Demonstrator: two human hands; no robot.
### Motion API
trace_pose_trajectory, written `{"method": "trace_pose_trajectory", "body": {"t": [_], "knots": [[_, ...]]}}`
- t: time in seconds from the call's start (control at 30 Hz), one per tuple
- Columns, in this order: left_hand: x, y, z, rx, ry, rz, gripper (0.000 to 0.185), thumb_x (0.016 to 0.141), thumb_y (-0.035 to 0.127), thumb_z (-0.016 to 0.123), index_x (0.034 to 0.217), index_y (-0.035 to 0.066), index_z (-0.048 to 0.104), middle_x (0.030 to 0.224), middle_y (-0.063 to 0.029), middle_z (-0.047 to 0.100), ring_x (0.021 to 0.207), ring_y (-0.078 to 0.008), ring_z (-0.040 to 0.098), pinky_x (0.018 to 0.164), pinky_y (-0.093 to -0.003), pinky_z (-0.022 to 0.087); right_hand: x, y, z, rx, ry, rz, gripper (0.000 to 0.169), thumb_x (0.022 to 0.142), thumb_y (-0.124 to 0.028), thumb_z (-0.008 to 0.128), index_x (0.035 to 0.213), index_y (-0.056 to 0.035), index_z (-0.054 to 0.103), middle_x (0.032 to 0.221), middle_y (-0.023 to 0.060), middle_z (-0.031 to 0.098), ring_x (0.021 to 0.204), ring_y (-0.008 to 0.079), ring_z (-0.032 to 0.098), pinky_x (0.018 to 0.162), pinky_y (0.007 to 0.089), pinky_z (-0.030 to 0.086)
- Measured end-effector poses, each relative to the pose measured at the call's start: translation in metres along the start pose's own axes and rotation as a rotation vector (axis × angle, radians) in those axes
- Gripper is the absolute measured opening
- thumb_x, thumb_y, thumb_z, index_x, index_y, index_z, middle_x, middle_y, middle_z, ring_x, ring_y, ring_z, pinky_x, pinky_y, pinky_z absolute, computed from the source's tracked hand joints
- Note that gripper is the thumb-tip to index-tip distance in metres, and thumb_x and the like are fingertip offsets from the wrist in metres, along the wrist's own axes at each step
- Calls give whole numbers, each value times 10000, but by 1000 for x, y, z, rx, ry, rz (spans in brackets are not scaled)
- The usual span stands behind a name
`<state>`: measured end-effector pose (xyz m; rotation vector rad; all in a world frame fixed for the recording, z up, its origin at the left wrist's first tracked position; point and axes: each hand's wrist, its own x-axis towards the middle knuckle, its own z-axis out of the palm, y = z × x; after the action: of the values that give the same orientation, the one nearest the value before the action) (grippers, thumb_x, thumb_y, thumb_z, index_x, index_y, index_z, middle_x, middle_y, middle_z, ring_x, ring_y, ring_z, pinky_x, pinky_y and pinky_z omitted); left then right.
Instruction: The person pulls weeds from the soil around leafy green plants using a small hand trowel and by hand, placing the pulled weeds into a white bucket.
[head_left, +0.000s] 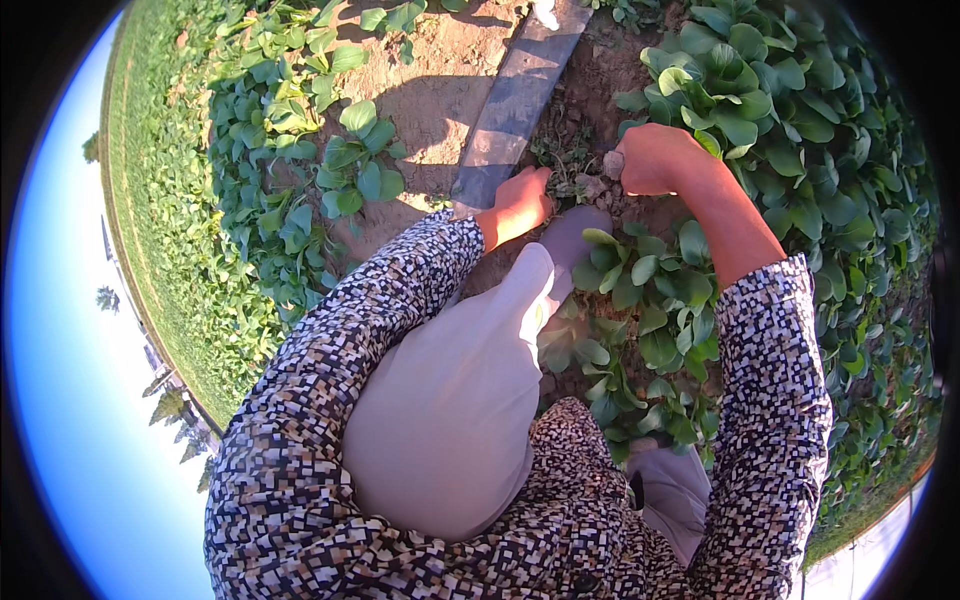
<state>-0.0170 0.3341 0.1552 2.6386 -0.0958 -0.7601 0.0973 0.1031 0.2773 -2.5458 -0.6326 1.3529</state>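
Observation:
My right hand (652, 159) is curled into a fist beside the leafy bok choy-like plants (727, 90). A grey clod of soil (613, 165) shows at its fingertips, above the ground. My left hand (523, 196) is low to the soil, between the end of a long flat grey strip (514, 97) and a patch of small weeds (566, 156). Its fingers point toward the weeds and are partly hidden, so whether they grip anything cannot be told. Loose clods (592, 187) lie between the two hands, just beyond my shoe (577, 232).
Leafy plants (652, 277) grow close to my shoe on the right. Another leafy row (262, 150) runs along the left, with bare soil (420, 105) between it and the strip. My bent knee (450, 412) rises between my arms. A small white object (546, 13) lies on the strip's far end.

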Motion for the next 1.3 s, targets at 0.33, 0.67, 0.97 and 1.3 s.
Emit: {"method": "trace_pose_trajectory", "body": {"t": [0.33, 0.67, 0.97, 1.3], "knots": [[4, -1, -2, -200, 36, -117, 473, 775, 139, 749, 1176, 17, 528, 1037, -247, 651, 991, -446, 620, 810, -470, 509, 10, 2, 57, 245, 108, 60, 341, 757, -181, 613, 1054, -62, 731, 1094, 160, 710, 1032, 314, 679, 888, 409, 534], [2, -10, 10, 32, -103, -97, 425, 795, 274, 728, 1082, -13, 601, 1003, -220, 685, 971, -409, 648, 814, -481, 519, -9, -16, 116, 428, 331, 106, 253, 797, -241, 630, 1026, -168, 708, 997, 118, 714, 985, 318, 667, 852, 434, 524], [2, -11, 6, -165, 174, -17, 283, 829, 206, 714, 1009, -8, 668, 937, -171, 722, 861, -338, 695, 714, -410, 547, -91, 6, 74, 314, 411, 223, 321, 792, -226, 612, 1097, -163, 693, 1024, 101, 718, 1011, 312, 663, 858, 422, 516], [14, -44, -52, -1311, 128, -185, 308, 851, 330, 761, 930, 58, 639, 814, -21, 592, 601, -137, 548, 521, -290, 454, -116, -15, 107, 730, 458, 282, 397, 741, -254, 675, 1118, -130, 691, 975, 103, 716, 933, 298, 671, 845, 398, 516]]}}
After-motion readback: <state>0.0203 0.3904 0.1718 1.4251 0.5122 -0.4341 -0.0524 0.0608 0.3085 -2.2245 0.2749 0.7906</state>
